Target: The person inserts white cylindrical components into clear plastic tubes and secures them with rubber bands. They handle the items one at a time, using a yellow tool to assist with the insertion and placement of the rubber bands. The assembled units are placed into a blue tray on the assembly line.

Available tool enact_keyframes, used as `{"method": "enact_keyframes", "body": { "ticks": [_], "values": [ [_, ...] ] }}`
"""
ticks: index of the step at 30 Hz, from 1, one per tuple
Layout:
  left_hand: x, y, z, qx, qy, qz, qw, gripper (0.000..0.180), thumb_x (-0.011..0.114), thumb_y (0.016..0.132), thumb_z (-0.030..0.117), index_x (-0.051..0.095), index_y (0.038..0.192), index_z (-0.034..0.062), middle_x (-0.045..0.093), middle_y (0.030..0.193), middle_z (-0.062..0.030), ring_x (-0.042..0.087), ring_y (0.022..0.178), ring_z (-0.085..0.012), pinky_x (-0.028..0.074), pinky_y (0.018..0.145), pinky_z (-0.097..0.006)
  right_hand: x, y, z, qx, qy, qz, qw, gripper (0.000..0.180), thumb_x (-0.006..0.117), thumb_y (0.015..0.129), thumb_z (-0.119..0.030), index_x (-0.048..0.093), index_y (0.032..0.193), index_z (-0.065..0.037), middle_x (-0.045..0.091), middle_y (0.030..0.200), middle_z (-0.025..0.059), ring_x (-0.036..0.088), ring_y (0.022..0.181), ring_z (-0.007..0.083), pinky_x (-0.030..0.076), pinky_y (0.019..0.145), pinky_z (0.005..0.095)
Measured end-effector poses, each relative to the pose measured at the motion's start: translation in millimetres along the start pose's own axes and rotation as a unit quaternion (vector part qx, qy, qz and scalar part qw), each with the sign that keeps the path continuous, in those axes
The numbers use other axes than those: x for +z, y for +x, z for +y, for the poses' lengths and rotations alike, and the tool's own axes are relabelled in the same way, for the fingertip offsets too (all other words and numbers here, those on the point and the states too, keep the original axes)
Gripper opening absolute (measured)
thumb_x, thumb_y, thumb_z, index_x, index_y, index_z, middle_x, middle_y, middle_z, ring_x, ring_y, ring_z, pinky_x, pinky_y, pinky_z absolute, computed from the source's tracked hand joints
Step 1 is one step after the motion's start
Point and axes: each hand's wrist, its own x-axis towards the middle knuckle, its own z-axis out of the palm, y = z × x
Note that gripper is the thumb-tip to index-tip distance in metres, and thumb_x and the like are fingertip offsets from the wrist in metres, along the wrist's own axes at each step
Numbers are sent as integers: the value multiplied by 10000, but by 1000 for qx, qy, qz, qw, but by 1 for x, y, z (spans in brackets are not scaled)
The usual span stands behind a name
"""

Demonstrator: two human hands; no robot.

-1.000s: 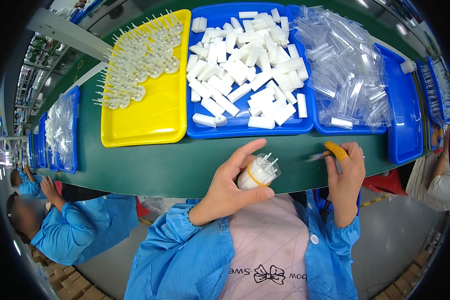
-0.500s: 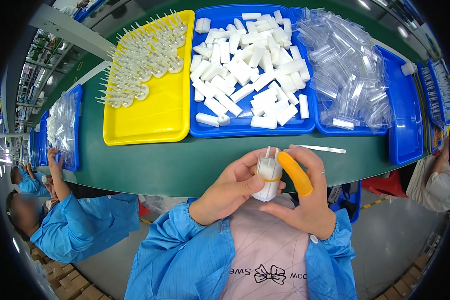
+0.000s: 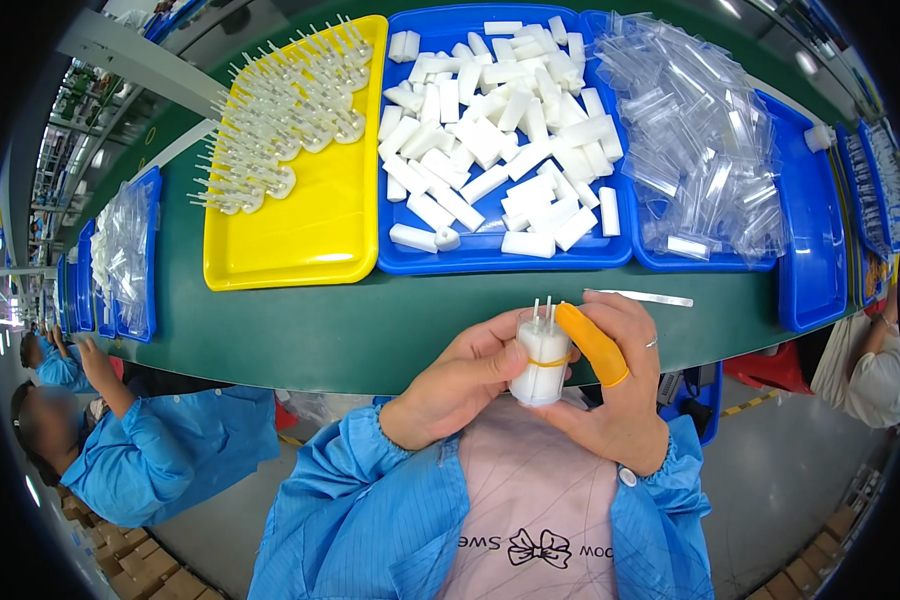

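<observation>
Head view: I see the silver strip (image 3: 645, 298) now lying on the bench (image 3: 400, 325), its release freeing the right hand (image 3: 620, 405); with the left hand (image 3: 455, 385), it grips the banded white bundle (image 3: 543, 350) by the near edge, probably steadying it.

Looking like a factory floor, bench assembly.

Green workbench (image 3: 270, 340) is carrying bulk parts: yellow tray (image 3: 290, 240) of pronged pieces (image 3: 295, 115) sitting at 10 o'clock, white blocks (image 3: 485, 140) at 12, clear plastic pieces (image 3: 705, 150) at 2. Blue-smocked co-worker (image 3: 160, 460) is occupying 8; racks (image 3: 70, 150) are standing farther out toward 10, cardboard boxes (image 3: 150, 570) sitting between 7 and 8.
</observation>
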Motion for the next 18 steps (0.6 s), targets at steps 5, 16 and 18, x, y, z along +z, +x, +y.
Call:
{"method": "enact_keyframes", "body": {
  "ticks": [5,16,18],
  "values": [
    [-3,2,-3,-9,-17,-7,1000,614,551,935,358,341,1395,9,535,1252,-131,542,1144,-217,408,993,-332,-2,0,-1,-8,-23,-6,1000,608,805,569,-255,627,1107,-37,541,1116,89,502,1058,283,356,968,482],
    [-5,2,-9,117,245,29,962,701,648,882,193,263,1440,12,418,1363,-101,456,1221,-180,391,1013,-323,0,-1,-1,-14,-46,-3,999,614,806,588,-238,602,1132,-37,506,1177,107,477,1109,311,350,970,487],
    [0,1,-7,102,157,37,982,711,655,877,183,257,1441,15,427,1357,-99,462,1215,-178,385,1017,-321,0,-1,-2,32,19,11,999,613,809,594,-239,596,1133,-36,497,1194,116,464,1143,327,348,969,489]
  ]
}}
